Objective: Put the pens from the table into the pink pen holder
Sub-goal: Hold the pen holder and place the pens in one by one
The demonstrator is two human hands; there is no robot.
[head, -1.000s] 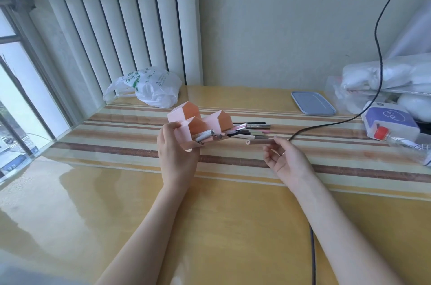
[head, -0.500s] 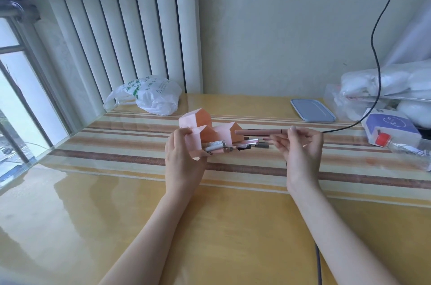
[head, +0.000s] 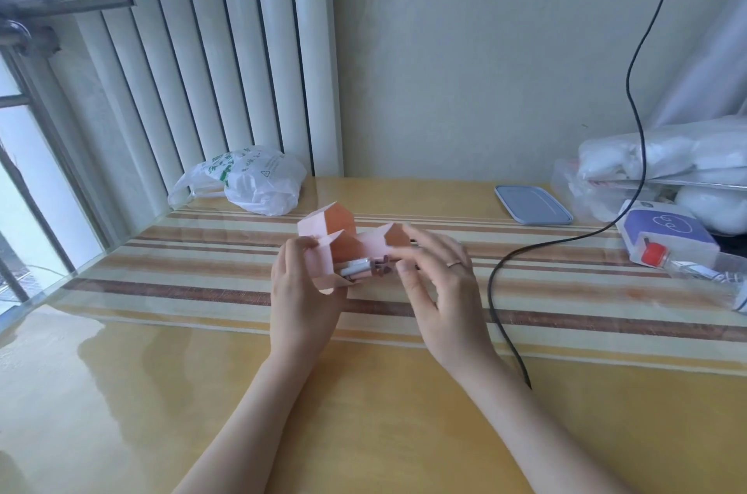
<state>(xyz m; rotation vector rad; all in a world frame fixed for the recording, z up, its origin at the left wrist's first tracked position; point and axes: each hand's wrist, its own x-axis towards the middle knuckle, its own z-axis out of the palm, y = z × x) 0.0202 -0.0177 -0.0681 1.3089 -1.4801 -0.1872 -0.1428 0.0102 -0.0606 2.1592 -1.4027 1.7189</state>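
- I am holding the pink pen holder [head: 323,251] in my left hand [head: 301,303], lifted above the striped part of the counter [head: 566,315], with my fingers clamped around its near-left wall.
- The holder is looking like folded paper: pale pink outside, orange-brown inside, with pointed peaks standing up around several open pockets.
- It is tipping toward the right, so the pens [head: 366,266] inside are sticking out of its right side, lying nearly level.
- Among those pens I am making out a silver-grey barrel and a few darker brownish tips; I cannot tell how many there are.
- My right hand [head: 438,291] is sitting just right of the holder, fingers curled and touching its right-hand peak and the pen ends; it is blurred, and I cannot tell whether it is gripping a pen.
- I am wearing a ring [head: 455,263] on that hand.
- A black cable [head: 495,307] is looping over the counter just right of the holder, beyond my right hand.
- Behind the holder, to its left, a white plastic bag [head: 250,180] is lying at the back of the counter.
- Well to the holder's right, a grey-blue lid [head: 532,204] is lying flat.
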